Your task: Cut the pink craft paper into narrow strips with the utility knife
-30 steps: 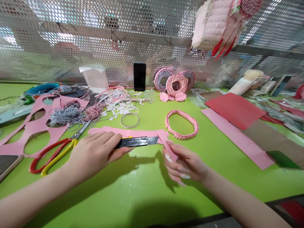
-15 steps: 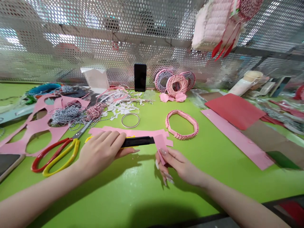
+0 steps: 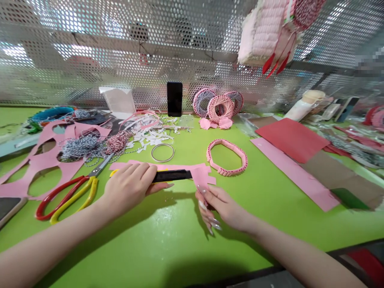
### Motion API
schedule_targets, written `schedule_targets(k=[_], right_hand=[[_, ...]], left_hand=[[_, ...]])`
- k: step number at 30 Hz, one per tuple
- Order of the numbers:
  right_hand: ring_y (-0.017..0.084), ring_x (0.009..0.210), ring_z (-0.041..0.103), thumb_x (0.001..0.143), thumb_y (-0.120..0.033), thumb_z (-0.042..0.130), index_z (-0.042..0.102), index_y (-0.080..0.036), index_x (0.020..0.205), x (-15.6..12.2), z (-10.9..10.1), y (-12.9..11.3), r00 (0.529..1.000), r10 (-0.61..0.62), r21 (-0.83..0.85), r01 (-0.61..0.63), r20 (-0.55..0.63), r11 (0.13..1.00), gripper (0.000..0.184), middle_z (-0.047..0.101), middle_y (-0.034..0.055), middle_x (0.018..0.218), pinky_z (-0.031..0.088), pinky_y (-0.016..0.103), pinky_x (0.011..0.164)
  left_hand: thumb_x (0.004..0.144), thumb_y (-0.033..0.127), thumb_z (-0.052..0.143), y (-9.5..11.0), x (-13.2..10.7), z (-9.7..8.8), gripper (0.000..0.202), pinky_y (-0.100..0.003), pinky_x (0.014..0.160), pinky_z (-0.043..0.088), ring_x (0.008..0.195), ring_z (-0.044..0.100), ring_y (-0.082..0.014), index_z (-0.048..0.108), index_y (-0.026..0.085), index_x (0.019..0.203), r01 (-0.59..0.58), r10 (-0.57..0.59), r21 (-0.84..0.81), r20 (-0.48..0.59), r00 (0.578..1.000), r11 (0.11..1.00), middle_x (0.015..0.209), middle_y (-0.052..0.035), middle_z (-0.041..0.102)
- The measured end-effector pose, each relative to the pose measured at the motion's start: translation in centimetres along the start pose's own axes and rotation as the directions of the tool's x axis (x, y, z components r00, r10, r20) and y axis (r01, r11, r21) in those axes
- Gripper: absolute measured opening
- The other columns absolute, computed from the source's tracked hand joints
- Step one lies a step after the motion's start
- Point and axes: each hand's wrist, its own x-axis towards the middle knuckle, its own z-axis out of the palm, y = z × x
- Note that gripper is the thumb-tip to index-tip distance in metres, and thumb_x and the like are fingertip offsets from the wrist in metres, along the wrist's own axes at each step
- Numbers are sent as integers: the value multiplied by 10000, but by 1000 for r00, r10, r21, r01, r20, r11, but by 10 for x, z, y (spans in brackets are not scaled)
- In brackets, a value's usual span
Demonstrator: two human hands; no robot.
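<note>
My left hand (image 3: pixel 129 187) grips a black and yellow utility knife (image 3: pixel 172 175), which lies level over the green table with its tip pointing right. The tip meets a small pink paper piece (image 3: pixel 201 176) that my right hand (image 3: pixel 220 208) pinches from below with thumb and fingers. Just behind the knife lies a long pink paper strip (image 3: pixel 150 166). A woven pink ring (image 3: pixel 227 156) rests on the table beyond my right hand.
Red and yellow scissors (image 3: pixel 64 196) lie to the left by cut pink paper (image 3: pixel 39 162) and twine. A wire ring (image 3: pixel 163 152), a black phone (image 3: pixel 174 98), woven discs (image 3: pixel 217 106), red card (image 3: pixel 292 138) and a pink strip (image 3: pixel 295 174) surround the spot. A perforated metal screen backs the table.
The knife has drawn back to the left and its bare blade no longer shows. My right hand has turned palm-down and brought the pink piece up against the knife's tip.
</note>
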Motion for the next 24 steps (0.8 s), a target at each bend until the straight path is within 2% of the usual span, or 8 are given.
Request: schedule_targets(k=[3, 5, 7, 8, 14, 17, 21, 24], right_hand=[[67, 349, 362, 912, -636, 486, 457, -204, 738, -5, 7, 5, 998, 41, -32, -39, 56, 999, 467, 410, -104, 460, 370, 199, 369], [78, 344, 398, 881, -668, 507, 484, -192, 732, -7, 12, 10, 987, 85, -81, -75, 136, 994, 499, 434, -90, 450, 367, 208, 357], [92, 362, 436, 886, -704, 443, 480, -194, 745, -5, 15, 13, 985, 87, -121, -70, 148, 990, 531, 455, -77, 461, 398, 224, 384], [95, 377, 449, 899, -708, 406, 464, -200, 752, -4, 15, 13, 991, 63, -124, -49, 115, 991, 532, 469, -73, 477, 416, 231, 406], [99, 435, 419, 932, -675, 375, 465, -203, 796, -2, 7, 1, 1000, -10, -208, 15, 25, 978, 500, 441, -68, 534, 396, 241, 456], [101, 497, 388, 993, -565, 348, 521, -188, 843, -6, 4, -3, 996, -81, -388, 63, -30, 920, 441, 417, -57, 583, 363, 243, 518], [135, 629, 460, 1040, -334, 294, 578, -195, 1138, -9, -2, -1, 969, -247, -744, 179, 19, 644, 331, 552, 12, 775, 385, 279, 627], [146, 671, 481, 1037, -299, 298, 551, -205, 1240, -10, -4, 0, 956, -286, -782, 226, 65, 581, 338, 586, 36, 852, 386, 286, 647]], left_hand=[[963, 638, 265, -21, 4, -6, 609, -252, 501, 372, 510, 567, -136, 593, 195, 704, 140, -139, -15, 65, 988, 990, 597, -5, 605], [998, 572, 226, -41, 7, -16, 605, -227, 410, 228, 338, 350, -76, 581, 177, 708, 285, -287, 40, 45, 957, 958, 470, 56, 432], [991, 557, 284, -56, 8, -27, 539, -212, 433, 214, 422, 383, -82, 606, 154, 835, 492, -491, 99, -36, 870, 865, 558, 47, 450], [1000, 519, 286, -59, 8, -31, 505, -221, 453, 241, 485, 433, -100, 610, 139, 918, 506, -503, 94, -49, 863, 858, 633, 22, 504], [935, 620, 323, -32, 4, -21, 538, -258, 487, 336, 542, 534, -158, 584, 194, 735, 299, -298, -180, 31, 954, 937, 596, -19, 576], [915, 606, 409, -11, 3, -19, 443, -250, 507, 382, 519, 521, -142, 581, 207, 831, 379, -356, -480, 143, 923, 791, 612, 18, 580], [871, 550, 547, 14, 4, -30, 343, -219, 561, 462, 617, 603, -138, 586, 214, 932, 486, -338, -738, 358, 870, 469, 751, 24, 659], [897, 462, 567, 20, 2, -32, 290, -196, 594, 469, 659, 628, -125, 589, 226, 1063, 396, -218, -768, 330, 918, 504, 833, 22, 691]])
